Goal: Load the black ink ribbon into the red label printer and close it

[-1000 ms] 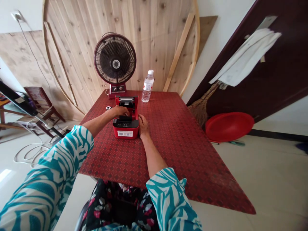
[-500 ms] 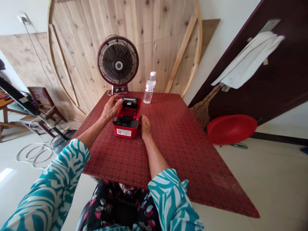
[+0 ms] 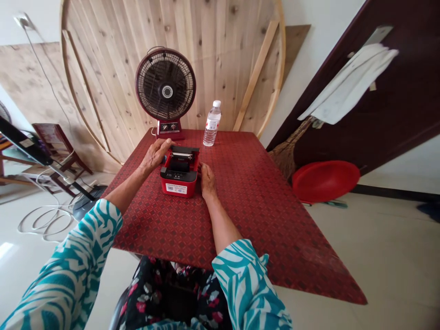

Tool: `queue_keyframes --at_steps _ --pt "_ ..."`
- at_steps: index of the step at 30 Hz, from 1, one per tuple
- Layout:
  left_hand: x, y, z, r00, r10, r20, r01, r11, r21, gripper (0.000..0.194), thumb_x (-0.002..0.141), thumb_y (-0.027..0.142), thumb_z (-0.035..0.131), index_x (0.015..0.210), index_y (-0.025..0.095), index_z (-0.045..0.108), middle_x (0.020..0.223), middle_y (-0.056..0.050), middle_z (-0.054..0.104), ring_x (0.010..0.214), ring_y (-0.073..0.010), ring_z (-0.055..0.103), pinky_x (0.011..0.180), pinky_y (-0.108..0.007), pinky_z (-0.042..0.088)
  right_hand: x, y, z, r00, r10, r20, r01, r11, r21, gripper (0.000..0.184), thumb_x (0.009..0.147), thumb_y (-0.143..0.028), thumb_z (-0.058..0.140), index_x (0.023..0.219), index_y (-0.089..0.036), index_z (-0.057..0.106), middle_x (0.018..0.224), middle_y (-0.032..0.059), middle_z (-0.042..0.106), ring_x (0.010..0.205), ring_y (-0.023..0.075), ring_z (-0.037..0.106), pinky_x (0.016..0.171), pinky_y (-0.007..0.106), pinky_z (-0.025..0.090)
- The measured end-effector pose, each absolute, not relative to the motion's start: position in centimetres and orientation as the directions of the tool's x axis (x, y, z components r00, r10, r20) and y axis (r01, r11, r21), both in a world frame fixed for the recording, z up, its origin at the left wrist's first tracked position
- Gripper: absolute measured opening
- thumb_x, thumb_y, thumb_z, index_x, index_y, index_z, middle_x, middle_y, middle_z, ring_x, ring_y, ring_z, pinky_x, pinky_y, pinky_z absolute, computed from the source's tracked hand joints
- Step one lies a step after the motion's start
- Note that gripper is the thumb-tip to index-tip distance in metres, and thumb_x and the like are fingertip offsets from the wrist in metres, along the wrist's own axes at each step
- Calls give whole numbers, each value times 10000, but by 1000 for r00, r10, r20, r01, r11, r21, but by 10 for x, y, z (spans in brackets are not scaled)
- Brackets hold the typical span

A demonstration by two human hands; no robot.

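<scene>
A small red label printer (image 3: 178, 178) stands on the red patterned table (image 3: 247, 201), a white sticker on its front. Its hinged lid (image 3: 185, 152) is lowered most of the way, with a pale strip still showing in the gap under it. My left hand (image 3: 154, 153) curls over the lid's left rear edge and grips it. My right hand (image 3: 207, 179) lies flat on the table, fingers stretched along the printer's right side and touching it.
A dark red desk fan (image 3: 165, 89) and a clear water bottle (image 3: 211, 124) stand at the table's far edge. A big round wooden board (image 3: 220, 55) leans on the wall behind. On the floor lie a red basin (image 3: 326, 180) at right and cables (image 3: 41, 220) at left.
The printer lid, upright a second ago, has swung down almost closed. My left hand left the paper bay, took the lid's edge and came down with it. The right hand stayed put.
</scene>
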State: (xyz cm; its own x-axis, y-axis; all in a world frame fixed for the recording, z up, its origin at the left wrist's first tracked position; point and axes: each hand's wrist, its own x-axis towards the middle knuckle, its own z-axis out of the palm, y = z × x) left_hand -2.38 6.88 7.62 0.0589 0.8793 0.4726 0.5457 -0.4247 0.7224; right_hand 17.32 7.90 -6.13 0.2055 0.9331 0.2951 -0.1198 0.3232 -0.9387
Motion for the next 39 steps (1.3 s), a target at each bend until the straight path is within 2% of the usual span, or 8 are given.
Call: queue_keyframes --at_steps 5,13,18,22,26,30,34,39 --pt "-34 45 50 220 812 540 585 -553 593 535 985 552 334 909 215 743 1018 -73 707 1029 -227 627 1025 -366 446 175 75 -54 171 970 173 -162 200 -966 560 855 -643 450 1133 -206 662 1122 107 741 1050 245 687 940 446 535" --pt "-37 26 27 289 726 624 600 -646 473 594 1015 531 243 1018 176 720 1146 -125 702 1201 -249 598 1070 -415 439 173 76 -56 224 959 172 -189 216 -958 538 806 -656 498 1056 -211 670 1088 69 752 1001 205 684 890 377 533" --pt "-36 25 14 303 682 665 605 -677 419 529 1014 511 301 1070 170 702 1175 -137 694 1237 -261 587 1084 -441 438 172 75 -56 213 964 157 -198 200 -960 543 804 -656 488 1066 -218 673 1107 62 746 1013 203 679 897 369 525" --pt "-37 19 3 291 702 650 537 -682 496 535 1003 528 329 1322 183 585 1378 -145 587 1390 -281 456 1158 -475 366 173 72 -52 215 961 174 -148 209 -967 523 803 -646 492 1035 -220 689 1062 59 756 984 205 676 891 370 522" --pt "-47 11 -3 228 717 658 449 -678 582 709 922 602 485 1497 200 382 1536 -173 410 1427 -321 388 1135 -483 388 174 71 -52 201 961 188 -148 220 -964 518 812 -642 490 1042 -221 686 1067 61 755 989 207 676 889 370 522" --pt "-62 8 -6 134 850 509 430 -512 743 738 812 603 651 1402 189 493 1366 -174 559 1201 -307 584 970 -445 510 174 74 -54 202 962 184 -128 212 -969 544 817 -654 480 1054 -208 681 1112 79 742 1032 222 671 923 396 515" --pt "-61 4 -8 117 953 279 295 -302 906 633 825 610 626 1269 159 604 1132 -141 683 1014 -269 657 858 -393 535 175 75 -56 199 956 216 -67 233 -970 538 839 -645 453 1063 -216 687 1113 74 742 1046 226 665 968 419 495" --pt "-48 -3 -6 69 960 272 254 -281 925 620 758 619 692 1163 152 653 1007 -105 712 906 -235 661 807 -345 513 177 77 -58 209 947 244 7 249 -969 518 845 -627 466 1080 -224 693 1159 74 728 1120 237 627 1049 458 440"
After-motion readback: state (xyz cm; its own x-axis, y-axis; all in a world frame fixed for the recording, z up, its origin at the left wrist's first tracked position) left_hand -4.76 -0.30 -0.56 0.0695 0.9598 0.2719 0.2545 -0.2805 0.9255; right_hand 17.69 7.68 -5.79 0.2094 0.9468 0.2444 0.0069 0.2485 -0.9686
